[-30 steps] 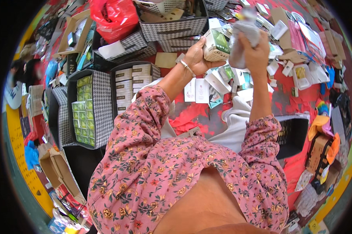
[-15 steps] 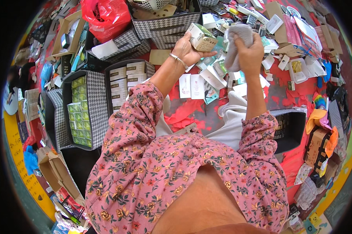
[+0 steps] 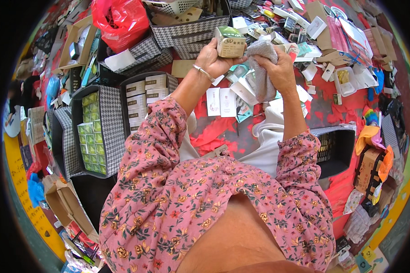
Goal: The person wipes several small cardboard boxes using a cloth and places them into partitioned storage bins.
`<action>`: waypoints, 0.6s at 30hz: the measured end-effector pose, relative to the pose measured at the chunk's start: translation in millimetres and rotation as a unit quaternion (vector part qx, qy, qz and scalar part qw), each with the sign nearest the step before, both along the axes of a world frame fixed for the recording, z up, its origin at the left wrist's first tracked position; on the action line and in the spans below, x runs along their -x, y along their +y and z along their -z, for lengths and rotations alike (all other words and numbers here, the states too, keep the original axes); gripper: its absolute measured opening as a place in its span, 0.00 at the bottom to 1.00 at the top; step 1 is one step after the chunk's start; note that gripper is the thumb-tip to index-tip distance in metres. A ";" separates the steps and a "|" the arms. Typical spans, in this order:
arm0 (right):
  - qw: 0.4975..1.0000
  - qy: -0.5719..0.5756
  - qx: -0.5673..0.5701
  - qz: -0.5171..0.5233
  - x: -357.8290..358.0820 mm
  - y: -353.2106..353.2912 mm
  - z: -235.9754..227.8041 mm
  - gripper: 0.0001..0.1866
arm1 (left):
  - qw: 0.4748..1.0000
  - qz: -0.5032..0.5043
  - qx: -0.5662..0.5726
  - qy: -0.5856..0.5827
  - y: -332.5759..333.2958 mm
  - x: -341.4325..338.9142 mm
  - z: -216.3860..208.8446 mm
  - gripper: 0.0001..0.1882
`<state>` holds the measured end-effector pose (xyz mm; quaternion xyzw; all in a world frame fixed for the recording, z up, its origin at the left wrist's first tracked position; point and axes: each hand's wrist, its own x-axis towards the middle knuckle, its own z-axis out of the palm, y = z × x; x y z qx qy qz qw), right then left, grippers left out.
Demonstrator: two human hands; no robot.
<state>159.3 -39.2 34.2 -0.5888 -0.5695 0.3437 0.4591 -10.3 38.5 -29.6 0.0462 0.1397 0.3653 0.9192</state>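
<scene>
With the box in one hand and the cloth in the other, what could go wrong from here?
The left hand holds the small green and cream box only by its lower part, so a firm rub with the grey cloth in the right hand might push it loose or dent it. It is held above scattered small cartons on the red surface, so a dropped box could get lost among them.

The person wears a loose pink long-sleeved cotton blouse (image 3: 205,200) printed all over with small red, yellow and dark flowers. Both sleeves are pushed up to the elbows, leaving the forearms bare. A thin silver metal bangle (image 3: 202,73) circles the left wrist.
</scene>
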 end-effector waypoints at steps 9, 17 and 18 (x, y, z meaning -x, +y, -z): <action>0.980 -0.160 -0.065 0.093 22.0 -2.3 -2.8 0.33 | 0.991 0.035 -0.048 -0.119 -14.2 -5.3 -3.6 0.26; 0.990 0.105 -0.022 -0.095 7.8 3.7 7.9 0.44 | 0.981 0.043 -0.105 0.157 -27.4 -12.0 -36.4 0.25; 0.990 0.088 -0.034 -0.104 8.1 3.7 6.7 0.44 | 0.979 0.046 -0.114 0.162 -26.2 -11.0 -32.8 0.25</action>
